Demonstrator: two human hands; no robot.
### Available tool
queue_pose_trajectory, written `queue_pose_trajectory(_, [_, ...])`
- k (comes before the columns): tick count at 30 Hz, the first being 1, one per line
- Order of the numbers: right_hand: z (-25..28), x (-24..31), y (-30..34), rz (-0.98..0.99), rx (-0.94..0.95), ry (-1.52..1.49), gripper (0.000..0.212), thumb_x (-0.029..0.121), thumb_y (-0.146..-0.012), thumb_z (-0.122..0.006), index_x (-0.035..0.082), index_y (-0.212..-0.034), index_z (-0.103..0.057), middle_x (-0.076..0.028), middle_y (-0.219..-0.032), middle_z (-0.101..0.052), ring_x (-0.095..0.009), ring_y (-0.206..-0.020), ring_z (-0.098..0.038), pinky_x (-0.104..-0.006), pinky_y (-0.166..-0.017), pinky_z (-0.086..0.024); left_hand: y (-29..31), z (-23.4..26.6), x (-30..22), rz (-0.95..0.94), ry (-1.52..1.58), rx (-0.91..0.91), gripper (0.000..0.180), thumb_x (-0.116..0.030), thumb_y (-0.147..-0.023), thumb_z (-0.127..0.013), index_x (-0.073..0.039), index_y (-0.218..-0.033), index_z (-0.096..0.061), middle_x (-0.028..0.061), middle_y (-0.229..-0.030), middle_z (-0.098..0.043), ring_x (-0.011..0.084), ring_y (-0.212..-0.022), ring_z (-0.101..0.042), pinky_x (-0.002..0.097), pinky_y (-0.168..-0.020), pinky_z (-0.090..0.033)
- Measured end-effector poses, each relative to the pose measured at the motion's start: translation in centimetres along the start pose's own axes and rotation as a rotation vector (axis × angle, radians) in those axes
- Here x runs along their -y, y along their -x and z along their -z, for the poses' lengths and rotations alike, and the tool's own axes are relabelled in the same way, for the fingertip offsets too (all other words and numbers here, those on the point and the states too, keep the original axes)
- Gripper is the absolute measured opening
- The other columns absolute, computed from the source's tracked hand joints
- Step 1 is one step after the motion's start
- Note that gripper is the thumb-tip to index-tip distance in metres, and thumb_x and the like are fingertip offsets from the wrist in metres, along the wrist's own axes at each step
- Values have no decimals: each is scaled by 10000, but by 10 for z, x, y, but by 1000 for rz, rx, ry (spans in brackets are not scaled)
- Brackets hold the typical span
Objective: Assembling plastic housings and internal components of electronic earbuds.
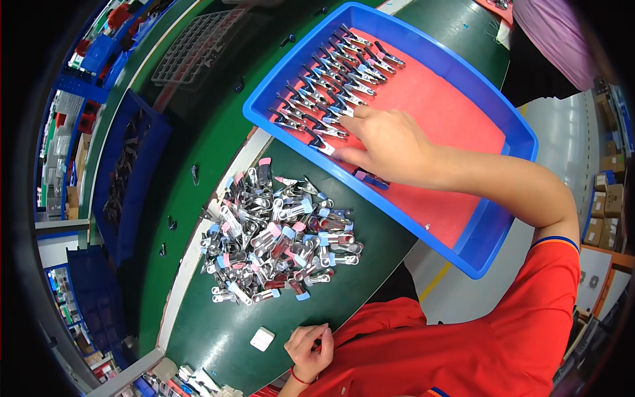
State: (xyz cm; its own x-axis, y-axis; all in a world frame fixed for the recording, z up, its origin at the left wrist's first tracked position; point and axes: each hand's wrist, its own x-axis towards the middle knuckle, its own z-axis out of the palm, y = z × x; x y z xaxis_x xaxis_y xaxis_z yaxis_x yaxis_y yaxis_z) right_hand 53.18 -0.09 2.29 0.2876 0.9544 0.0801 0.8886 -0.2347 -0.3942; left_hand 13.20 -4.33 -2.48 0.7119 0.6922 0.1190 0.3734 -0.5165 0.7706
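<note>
Right hand (390, 144), thumb and forefinger parted, was beside spring clips (329, 74) at the blue tray's (475, 261) left edge. Left hand (309, 352), fingers bunched, was at the table's (198, 337) near edge.

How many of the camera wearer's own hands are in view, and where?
2. The right hand reaches over the blue tray, among clips; the left hand is near the white square object. Neither is hidden.
</note>
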Motion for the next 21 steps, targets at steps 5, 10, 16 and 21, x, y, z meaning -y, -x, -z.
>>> queue_pose_trajectory(5, [0, 5, -1, -51, 66, 31, 456, 349, -855, -694, -26, -1108, -632, -189, -958, -651, -371, -793, -662, -470, -671, -533, 1, 1, 0, 27, -14, 9, 123, 21, -743, -722, -37, -852, -715, 50, -749, -672, 177, -548, -568, 275, -493, -437])
queue_pose_trajectory(10, [-3, -4, 1, -42, -56, -63, 444, 332, -864, -691, -37, -1106, -647, -185, -908, -662, -348, -782, -662, -459, -683, -524, 1, -1, 2, -11, 20, -6, 118, 34, -754, -706, -22, -858, -704, 65, -719, -641, 132, -495, -502, 237, -437, -367])
queue_pose_trajectory(16, [0, -32, -7, -108, -234, -78, 425, 312, -878, -684, -33, -1125, -662, -174, -837, -668, -321, -770, -657, -442, -701, -514, -1, -1, 3, -30, 32, -16, 117, 32, -756, -708, -22, -860, -704, 65, -719, -641, 127, -491, -499, 236, -432, -363])
queue_pose_trajectory(21, [-4, -37, -11, -205, -179, -50, 382, 277, -888, -675, -18, -1131, -665, -163, -824, -669, -318, -774, -659, -436, -705, -513, 0, 1, 1, 8, 20, -2, 121, 24, -744, -719, -31, -851, -711, 57, -742, -667, 162, -537, -554, 265, -483, -420])
